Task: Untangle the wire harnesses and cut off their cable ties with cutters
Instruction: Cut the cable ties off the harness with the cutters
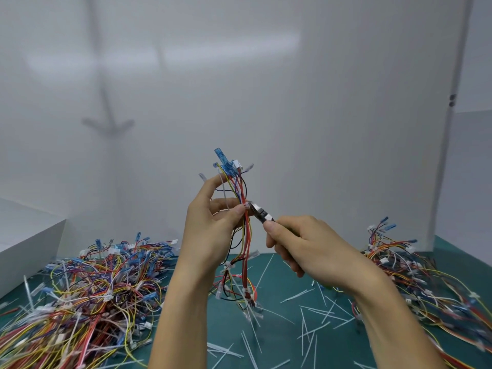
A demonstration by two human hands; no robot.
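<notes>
A bundle of thin red, yellow, blue and black wires with translucent blue connector sleeves at its top, one wire harness [241,209], is held upright in the air above the middle of the green-topped bench [282,328], its lower end trailing down to the surface. A white plastic cable tie [248,205] wraps the bundle about halfway up, and its pale tail sticks up past the left forefinger.

Both forearms rise from the bottom edge and meet in the centre. The left hand [213,222] is raised with its back to the camera, thumb and fingertips pinched closed on the wires right at the tie, the forefinger arched above. The right hand [300,246] comes in from the right, fingers curled tight around the handles of small metal-nosed cutters [262,214]; the cutter tip touches the tie just beside the left thumb. Whether the blades have closed on it I cannot tell.

Cut white tie strips [308,323] lie scattered on the bench below the hands. A large tangled heap of multicoloured harnesses [87,288] fills the left side, and a second, looser heap of harnesses [407,267] lies at the right. A white box [24,241] stands at the far left, with white panels behind. No writing is legible.
</notes>
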